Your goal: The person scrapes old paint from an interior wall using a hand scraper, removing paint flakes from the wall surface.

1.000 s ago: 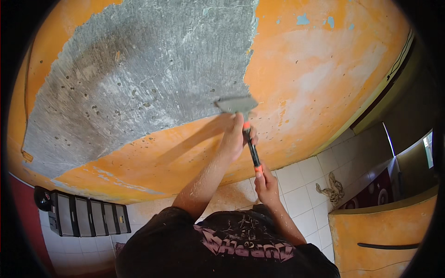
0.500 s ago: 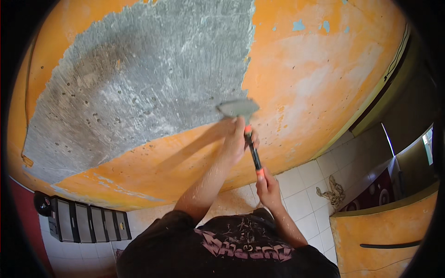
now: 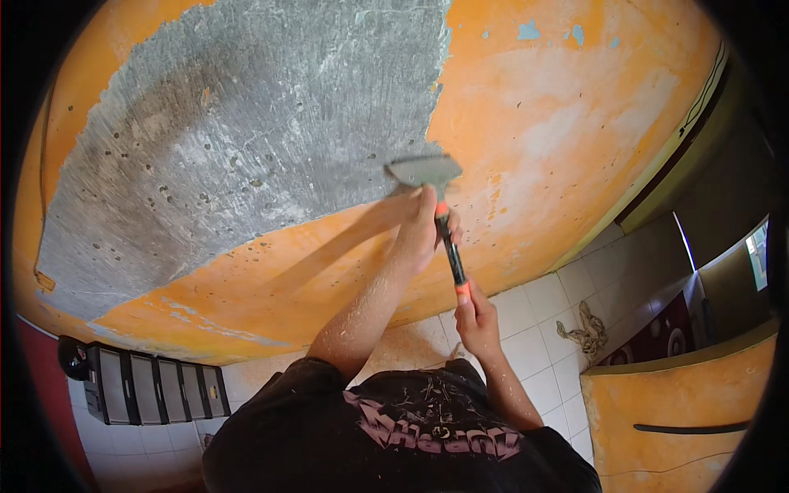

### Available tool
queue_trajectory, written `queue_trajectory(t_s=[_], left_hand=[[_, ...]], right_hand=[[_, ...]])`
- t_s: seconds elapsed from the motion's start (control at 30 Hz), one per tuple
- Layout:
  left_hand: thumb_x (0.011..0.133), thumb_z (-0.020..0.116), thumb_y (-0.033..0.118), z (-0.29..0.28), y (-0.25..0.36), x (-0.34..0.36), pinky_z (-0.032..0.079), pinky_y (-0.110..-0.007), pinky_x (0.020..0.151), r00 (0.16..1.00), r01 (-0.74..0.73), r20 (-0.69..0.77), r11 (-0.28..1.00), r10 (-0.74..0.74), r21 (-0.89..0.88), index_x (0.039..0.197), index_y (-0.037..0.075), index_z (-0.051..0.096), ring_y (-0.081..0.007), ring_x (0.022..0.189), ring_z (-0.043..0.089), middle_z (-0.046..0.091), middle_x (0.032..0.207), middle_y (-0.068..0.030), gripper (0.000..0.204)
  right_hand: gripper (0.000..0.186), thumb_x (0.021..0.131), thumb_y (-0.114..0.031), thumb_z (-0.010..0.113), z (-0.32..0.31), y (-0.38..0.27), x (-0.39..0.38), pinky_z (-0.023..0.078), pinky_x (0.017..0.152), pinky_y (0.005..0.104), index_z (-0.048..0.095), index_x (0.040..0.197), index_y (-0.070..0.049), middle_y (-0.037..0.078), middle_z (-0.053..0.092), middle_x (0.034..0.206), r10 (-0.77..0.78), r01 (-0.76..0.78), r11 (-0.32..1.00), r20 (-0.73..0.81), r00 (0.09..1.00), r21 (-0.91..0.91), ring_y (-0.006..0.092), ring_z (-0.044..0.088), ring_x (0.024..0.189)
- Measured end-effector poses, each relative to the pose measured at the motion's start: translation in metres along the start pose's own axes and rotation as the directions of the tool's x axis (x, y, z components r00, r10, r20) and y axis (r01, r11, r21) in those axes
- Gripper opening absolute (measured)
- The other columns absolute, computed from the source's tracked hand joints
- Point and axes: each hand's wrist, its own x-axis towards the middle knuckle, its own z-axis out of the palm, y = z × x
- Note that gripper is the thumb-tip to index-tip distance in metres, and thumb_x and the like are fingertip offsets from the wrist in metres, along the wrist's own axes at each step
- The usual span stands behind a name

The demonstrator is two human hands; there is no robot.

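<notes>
- Left grip (image 3: 425, 232), in the head view, is clamped around the upper part of a long-handled scraper (image 3: 453, 255), its thumb pointing up toward the blade.
- Right grip (image 3: 477, 323) is clamped on the lower end of the same handle, its thumb laid along the orange-red end.
- The scraper slants up and slightly left; its handle is black with an orange-red band near the top.
- Its wide grey blade (image 3: 425, 171) is over the lower right corner of a bare grey patch (image 3: 271, 107), where that meets orange paint. Blur hides whether the edge touches the wall.
- The orange wall (image 3: 542, 131) shows pale, worn areas to the right and small light-blue spots (image 3: 528, 31) near the top.
- A shadow (image 3: 333, 246) stretches down and left from the hands across the orange paint.
- Pale flecks dot both forearms and the dark shirt (image 3: 329, 419), which has a pink print.
- White floor tiles (image 3: 530, 341) lie below, with orange-brown dust (image 3: 415, 341) near the wall's foot.
- To the right, a crumpled cloth (image 3: 584, 330) lies on the tiles, near a low orange partition (image 3: 682, 394).
- To the left stands a black-framed drawer unit (image 3: 158, 384) with grey fronts, a round black object (image 3: 72, 357) at its end.
</notes>
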Motion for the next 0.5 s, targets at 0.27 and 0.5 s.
queue_trajectory(t_s=[0.27,0.5], left_hand=[[0.103,0.037,0.060,0.009,0.027,0.009,0.050,-0.041,0.061,0.997,-0.073,0.036,0.988,0.069,0.138,0.083,0.012,0.044,-0.0235,0.060,0.056,0.053,0.067,-0.0079,0.052],[0.103,0.034,0.060,-0.025,-0.021,-0.009,0.048,-0.040,0.060,0.995,-0.013,-0.100,1.000,0.014,0.013,0.086,0.012,0.045,-0.0244,0.057,0.054,0.050,0.065,-0.0072,0.052]], right_hand=[[0.040,0.106,-0.024,0.050,0.004,-0.016,0.012,0.035,0.053,0.0206,0.051,0.142,-0.007,-0.006,0.043,0.068,0.011,-0.014,0.995,0.026,1.000,0.096,0.0026,0.041,0.059],[0.040,0.105,-0.023,0.050,0.008,0.032,0.004,0.039,0.059,0.0223,0.051,0.141,-0.007,-0.005,0.049,0.072,0.045,-0.044,0.999,0.011,0.999,-0.019,0.0049,0.045,0.063]])
